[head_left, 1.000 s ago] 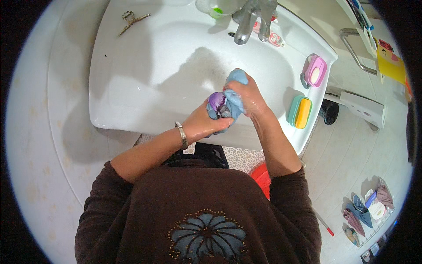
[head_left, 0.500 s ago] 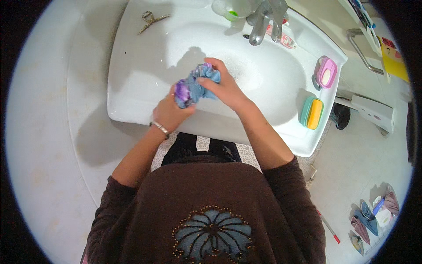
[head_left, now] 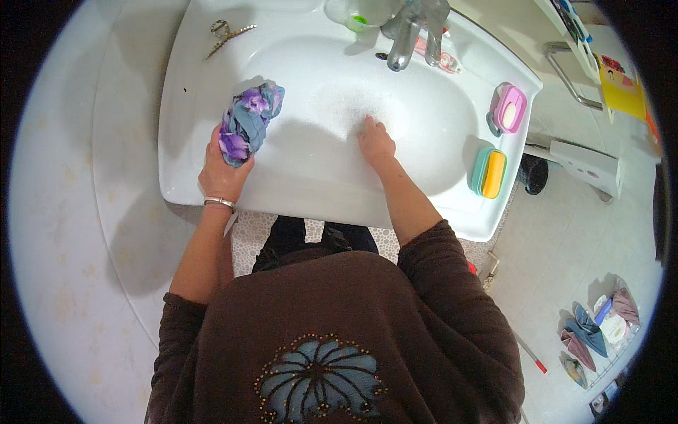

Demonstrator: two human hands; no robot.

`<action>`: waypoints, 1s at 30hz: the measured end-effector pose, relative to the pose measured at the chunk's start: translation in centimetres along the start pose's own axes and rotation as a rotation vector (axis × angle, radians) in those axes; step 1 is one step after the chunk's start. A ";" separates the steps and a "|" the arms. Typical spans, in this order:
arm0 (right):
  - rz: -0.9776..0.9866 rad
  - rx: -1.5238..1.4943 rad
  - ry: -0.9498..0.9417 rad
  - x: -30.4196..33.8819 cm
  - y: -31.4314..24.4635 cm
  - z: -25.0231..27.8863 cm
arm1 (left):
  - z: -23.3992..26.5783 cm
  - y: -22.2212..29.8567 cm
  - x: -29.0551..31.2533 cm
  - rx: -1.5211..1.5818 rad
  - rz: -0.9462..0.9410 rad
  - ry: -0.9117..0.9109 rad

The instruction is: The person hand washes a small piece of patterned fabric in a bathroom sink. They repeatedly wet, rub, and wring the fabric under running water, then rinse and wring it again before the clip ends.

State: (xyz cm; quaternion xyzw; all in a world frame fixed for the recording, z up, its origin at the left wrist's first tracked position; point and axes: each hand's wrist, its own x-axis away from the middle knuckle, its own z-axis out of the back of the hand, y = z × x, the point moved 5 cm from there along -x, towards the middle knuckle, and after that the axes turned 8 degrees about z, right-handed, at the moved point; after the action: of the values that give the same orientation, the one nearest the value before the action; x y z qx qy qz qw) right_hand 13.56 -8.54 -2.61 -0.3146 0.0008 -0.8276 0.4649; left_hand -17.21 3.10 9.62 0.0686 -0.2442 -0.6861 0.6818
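Note:
My left hand (head_left: 224, 173) is closed round the lower end of a bunched blue and purple cloth (head_left: 247, 121). It holds the cloth over the left part of the white sink (head_left: 296, 187). With nothing visible in it, my right hand (head_left: 377, 143) reaches down into the middle of the basin. Its fingers point toward the far side and are slightly apart; their tips are low in the bowl, and I cannot tell whether they touch the bottom.
A metal faucet (head_left: 406, 42) overhangs the basin's far side, beside a clear cup (head_left: 360, 15) and a toothpaste tube (head_left: 446, 62). A hair claw clip (head_left: 224, 35) lies far left. On the right rim are a pink soap dish (head_left: 510, 106) and a green one holding yellow soap (head_left: 494, 175).
My right hand has let go of the cloth and gone down into the basin. My left hand has carried the cloth to the left.

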 end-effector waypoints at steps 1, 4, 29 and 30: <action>-0.017 0.025 -0.012 -0.2 -0.1 -0.1 | -0.4 -0.2 -0.1 0.011 -0.016 0.005; -0.031 0.104 -0.021 -0.7 -0.2 -0.6 | 0.0 0.1 -0.1 0.013 -0.041 0.001; 0.208 0.287 0.011 -2.5 -3.2 -1.8 | -0.6 2.1 0.1 -0.268 -0.267 -0.100; 0.242 0.296 0.003 -2.8 -2.9 -1.8 | -0.6 2.2 0.0 -0.266 -0.273 -0.110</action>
State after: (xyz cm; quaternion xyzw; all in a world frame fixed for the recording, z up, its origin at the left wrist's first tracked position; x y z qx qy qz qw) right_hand 11.44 -5.31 -4.68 -0.2394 -0.0824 -0.7573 0.6021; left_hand -14.95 3.05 10.05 -0.0274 -0.1767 -0.8012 0.5711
